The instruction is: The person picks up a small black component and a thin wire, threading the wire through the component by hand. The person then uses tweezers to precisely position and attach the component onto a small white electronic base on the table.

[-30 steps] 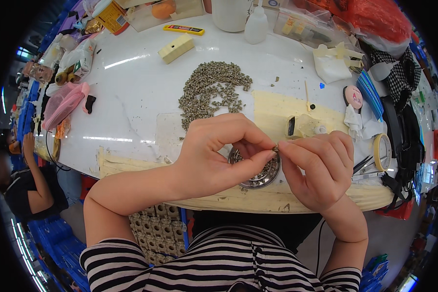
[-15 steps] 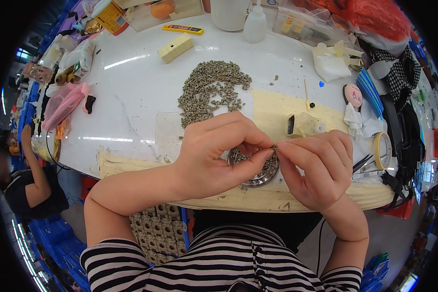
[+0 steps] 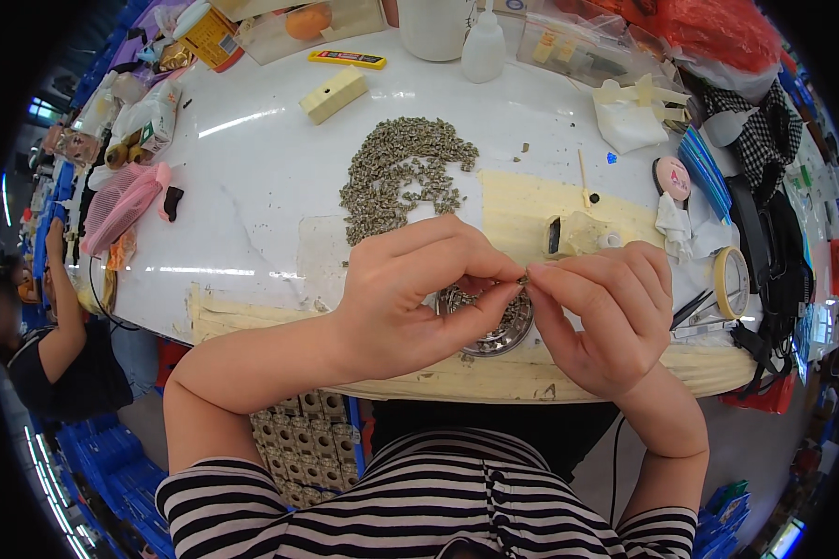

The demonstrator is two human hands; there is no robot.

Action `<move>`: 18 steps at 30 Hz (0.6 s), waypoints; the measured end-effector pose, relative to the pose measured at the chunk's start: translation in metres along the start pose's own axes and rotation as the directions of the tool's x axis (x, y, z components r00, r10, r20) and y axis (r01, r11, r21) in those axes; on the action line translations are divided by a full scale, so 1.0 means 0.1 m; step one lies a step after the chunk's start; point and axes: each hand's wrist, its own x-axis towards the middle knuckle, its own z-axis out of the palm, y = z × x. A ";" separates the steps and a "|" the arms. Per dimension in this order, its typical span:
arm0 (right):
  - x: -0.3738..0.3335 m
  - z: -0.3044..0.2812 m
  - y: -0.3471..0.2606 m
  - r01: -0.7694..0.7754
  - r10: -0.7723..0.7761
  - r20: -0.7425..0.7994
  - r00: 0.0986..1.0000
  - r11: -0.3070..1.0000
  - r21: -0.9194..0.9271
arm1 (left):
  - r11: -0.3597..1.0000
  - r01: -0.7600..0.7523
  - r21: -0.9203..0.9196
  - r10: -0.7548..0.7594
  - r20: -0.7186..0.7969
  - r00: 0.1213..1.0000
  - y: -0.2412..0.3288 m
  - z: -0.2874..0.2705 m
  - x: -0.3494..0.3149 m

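Note:
Over a round metal dish (image 3: 497, 351) near the table's front edge, my two hands meet fingertip to fingertip. Thumb and forefinger of my left hand (image 3: 410, 298) pinch a tiny metal part (image 3: 523, 279), mostly hidden by the fingers. From the other side, my right hand (image 3: 615, 312) pinches at the same part, its other fingers curled. Small metal pieces fill the dish, which my left hand partly covers. Beyond my left hand lies a loose heap of similar small metal parts (image 3: 387, 168) on the white table.
Masking tape sheets (image 3: 531, 200) cover part of the table, with a cotton swab (image 3: 584, 177) on them. A cream block (image 3: 334, 95), a white squeeze bottle (image 3: 483, 51) and a yellow cutter (image 3: 347, 60) stand farther back. Tweezers (image 3: 692, 307) and a tape roll (image 3: 731, 282) lie right. Another person (image 3: 61, 354) sits left.
Both hands keep the same pinch at nearly the same spot, with only a slight shift of the right fingers. At the far left, the other person's raised arm has moved a little.

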 end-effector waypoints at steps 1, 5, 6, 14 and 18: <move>0.00 -0.01 -0.01 -0.004 0.004 0.013 1.000 1.000 0.010 | 1.000 0.002 -0.005 -0.002 0.001 1.000 0.00 0.00 0.00; -0.01 -0.01 0.00 0.002 -0.002 0.010 1.000 1.000 0.001 | 0.998 0.029 -0.053 -0.028 0.022 0.999 -0.01 -0.01 0.00; -0.02 -0.01 0.01 0.007 -0.007 -0.005 1.000 1.000 -0.015 | 0.998 0.027 -0.055 -0.025 0.029 0.999 -0.02 -0.01 0.00; -0.03 -0.35 0.22 -0.201 0.178 -0.239 0.955 0.977 -0.076 | 0.997 0.040 -0.065 -0.038 0.030 0.999 -0.03 -0.01 0.02; -0.09 -0.44 0.21 -0.360 0.334 -0.201 0.921 0.926 -0.114 | 0.994 0.053 -0.099 -0.050 0.032 0.998 -0.05 0.00 0.03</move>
